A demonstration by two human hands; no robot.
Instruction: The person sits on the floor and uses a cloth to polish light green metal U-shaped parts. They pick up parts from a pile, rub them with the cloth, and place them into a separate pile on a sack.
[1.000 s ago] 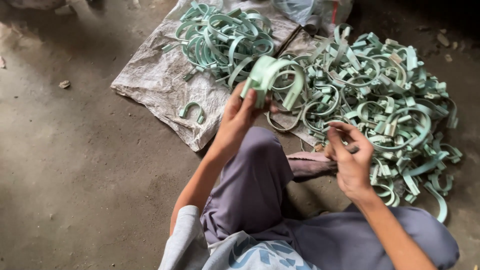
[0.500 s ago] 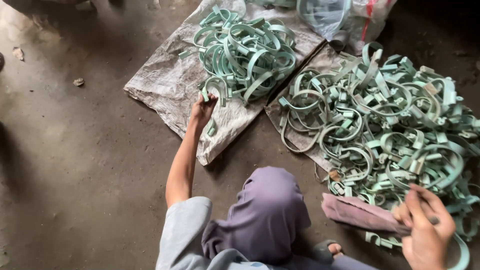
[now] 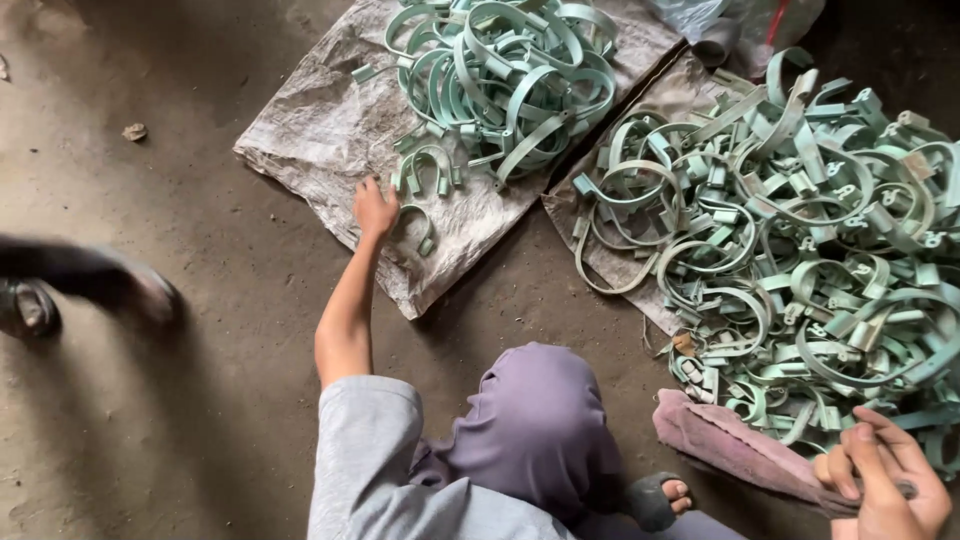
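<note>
Clamps (image 3: 425,228) near the sack's (image 3: 320,130) front edge: left hand (image 3: 374,207) spread, touching one. Right hand (image 3: 885,480) pinches a small piece; judged mid-sorting.

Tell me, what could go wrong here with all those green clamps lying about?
The left hand reaches far out to a small clamp on the sack; its thin metal edges might nick bare fingers. The big tangled pile could snag when the right hand pulls one free. The bare toes sit close to loose pieces.

Bare earthen floor (image 3: 150,430); two grey woven sacks (image 3: 320,140) heaped with pale-green metal clamps (image 3: 800,260)
</note>
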